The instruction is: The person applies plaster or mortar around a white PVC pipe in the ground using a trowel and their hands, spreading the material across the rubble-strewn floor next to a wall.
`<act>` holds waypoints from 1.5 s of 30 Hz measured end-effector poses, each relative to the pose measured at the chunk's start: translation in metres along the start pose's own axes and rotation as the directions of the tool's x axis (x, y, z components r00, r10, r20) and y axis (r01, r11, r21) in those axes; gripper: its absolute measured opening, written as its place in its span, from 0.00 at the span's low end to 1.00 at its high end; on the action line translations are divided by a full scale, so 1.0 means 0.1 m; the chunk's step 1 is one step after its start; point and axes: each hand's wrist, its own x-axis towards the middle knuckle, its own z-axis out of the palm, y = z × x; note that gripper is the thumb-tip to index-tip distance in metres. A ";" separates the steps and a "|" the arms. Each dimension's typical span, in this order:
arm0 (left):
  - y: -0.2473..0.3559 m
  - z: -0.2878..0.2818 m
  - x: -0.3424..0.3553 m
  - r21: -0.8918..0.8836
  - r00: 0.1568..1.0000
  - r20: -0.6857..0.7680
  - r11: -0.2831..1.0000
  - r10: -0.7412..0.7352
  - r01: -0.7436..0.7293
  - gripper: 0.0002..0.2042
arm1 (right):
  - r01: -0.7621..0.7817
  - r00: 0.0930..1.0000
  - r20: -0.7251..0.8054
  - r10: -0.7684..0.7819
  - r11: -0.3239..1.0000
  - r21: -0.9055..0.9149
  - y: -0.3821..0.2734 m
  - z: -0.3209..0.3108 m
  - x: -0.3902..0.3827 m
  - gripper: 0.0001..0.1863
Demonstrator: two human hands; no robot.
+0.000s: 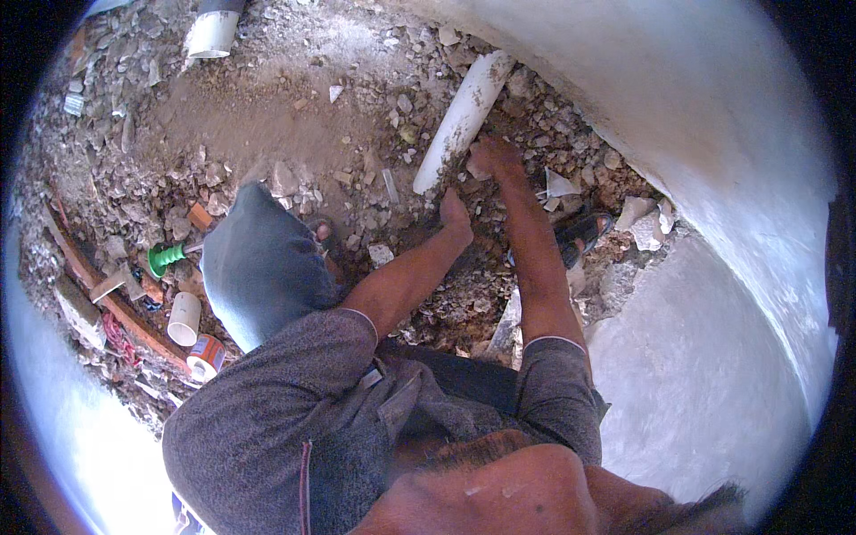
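Observation:
A white plastic pipe (462,123), smeared with dirt, slants across the rubble in front of me. My left hand (456,214) is low by the pipe's near end, curled in on itself; its fingertips point down out of sight. Just right of the pipe, my right hand (496,159) is closed like a fist close to the ground. Whatever either hand grips is hidden from this view. Loose stones and soil (415,116) surround both hands.
A pale curved wall (713,116) bounds the right side. At left lie a green-handled tool (166,259), a short white pipe piece (185,319), an orange-and-white roll (206,357) and a long reddish strip (134,323). Another white pipe end (212,36) sticks in at the top.

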 end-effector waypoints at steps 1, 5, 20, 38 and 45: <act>0.00 0.01 0.00 0.010 1.000 0.024 1.000 -0.011 0.011 0.21 | -0.017 1.000 -0.007 0.016 0.999 -0.029 0.09 0.05 0.07 0.31; -0.08 -0.03 0.07 0.057 0.985 -0.046 0.985 0.165 -0.162 0.21 | 0.024 0.982 0.186 -0.024 1.000 0.006 0.01 -0.11 0.04 0.30; 0.16 0.20 -0.07 0.044 0.998 -0.047 0.999 -0.029 0.031 0.23 | 0.043 0.999 0.025 -0.042 0.998 -0.045 0.01 -0.13 -0.05 0.29; 0.33 0.38 -0.36 -0.016 0.981 0.123 0.988 -0.150 0.153 0.26 | 0.066 0.998 0.018 -0.065 0.994 -0.082 0.25 0.12 0.17 0.30; 0.05 0.42 0.48 -0.062 0.982 0.066 0.981 -0.179 0.183 0.34 | 0.162 0.967 0.192 -0.165 0.986 0.031 0.16 -0.05 0.23 0.31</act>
